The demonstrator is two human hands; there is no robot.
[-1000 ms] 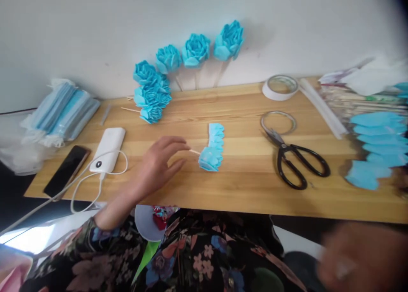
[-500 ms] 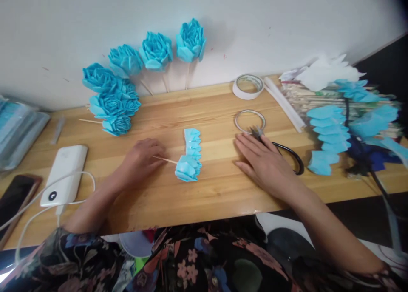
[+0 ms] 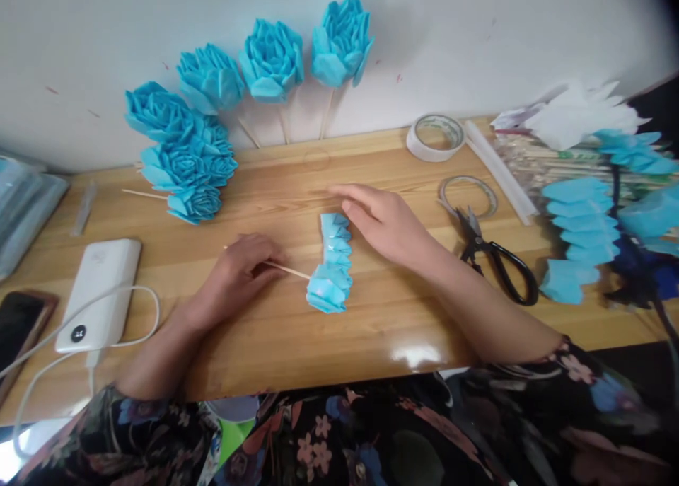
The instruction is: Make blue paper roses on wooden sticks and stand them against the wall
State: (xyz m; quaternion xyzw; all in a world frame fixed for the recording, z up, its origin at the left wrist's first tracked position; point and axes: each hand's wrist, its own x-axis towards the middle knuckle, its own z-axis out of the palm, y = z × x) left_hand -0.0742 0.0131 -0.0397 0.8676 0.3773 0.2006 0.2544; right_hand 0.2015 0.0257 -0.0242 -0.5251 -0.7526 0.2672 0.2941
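My left hand (image 3: 248,267) is closed on a thin wooden stick (image 3: 289,269). At the stick's other end sits a blue paper flower (image 3: 327,288), lying on the table. A strip of pleated blue petals (image 3: 335,238) runs from the flower away from me. My right hand (image 3: 390,224) hovers or rests just right of the strip's far end, fingers stretched out and holding nothing. To the right of my right forearm lie black-handled scissors (image 3: 488,249), blades slightly apart, with their tips at a thin tape ring (image 3: 469,194).
Finished blue flowers (image 3: 183,160) lie at the back left; several more on sticks (image 3: 273,61) lean against the wall. A tape roll (image 3: 436,138) stands at the back. Petal strips (image 3: 581,221) and a stick bundle (image 3: 552,159) are on the right. A power bank (image 3: 99,295) and phone (image 3: 21,323) sit left.
My right hand has left the scissors and moved left to the far end of the petal strip. The scissors now lie uncovered. My left hand stays on the stick; the view has shifted slightly.
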